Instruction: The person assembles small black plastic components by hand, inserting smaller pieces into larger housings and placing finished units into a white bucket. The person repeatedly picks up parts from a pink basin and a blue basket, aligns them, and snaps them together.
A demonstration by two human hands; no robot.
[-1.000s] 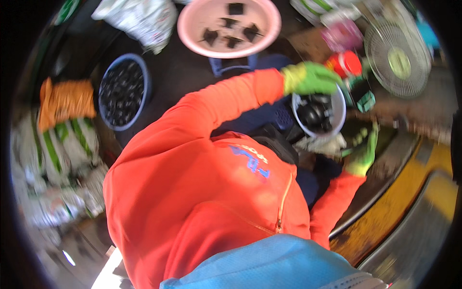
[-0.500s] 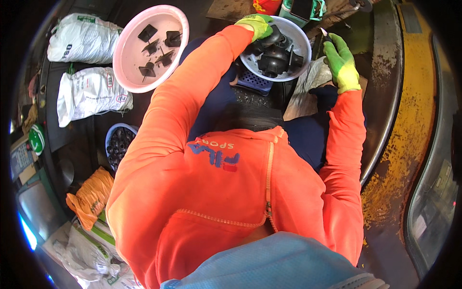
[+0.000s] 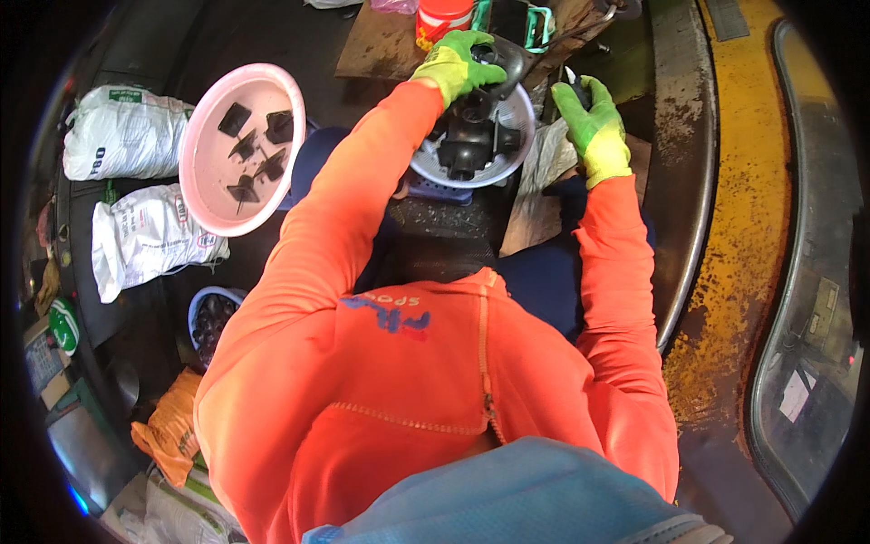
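My left hand (image 3: 462, 65), in a green and yellow glove, grips a black rubber part (image 3: 513, 65) by its edge above the far side of a white basin (image 3: 519, 111). Several glossy black rubber parts (image 3: 467, 145), rounded with stubby ends, lie piled in that basin between my knees. To the basin's right, my gloved right hand (image 3: 594, 129) is closed around a small knife (image 3: 572, 80), its pale pointed blade sticking up past the fingers. The glove hides most of the knife's handle.
A pink basin (image 3: 211, 177) with several flat black pieces stands at left. White sacks (image 3: 127, 136) lie beyond it, and a blue basin (image 3: 201, 304) of dark parts sits below. A red bucket (image 3: 444, 18) stands ahead. A rusty yellow metal frame (image 3: 748, 181) runs along the right.
My left hand has come up out of the white basin with a black rubber part. My right hand, still with the knife, is nearer the basin. The whole view has shifted.
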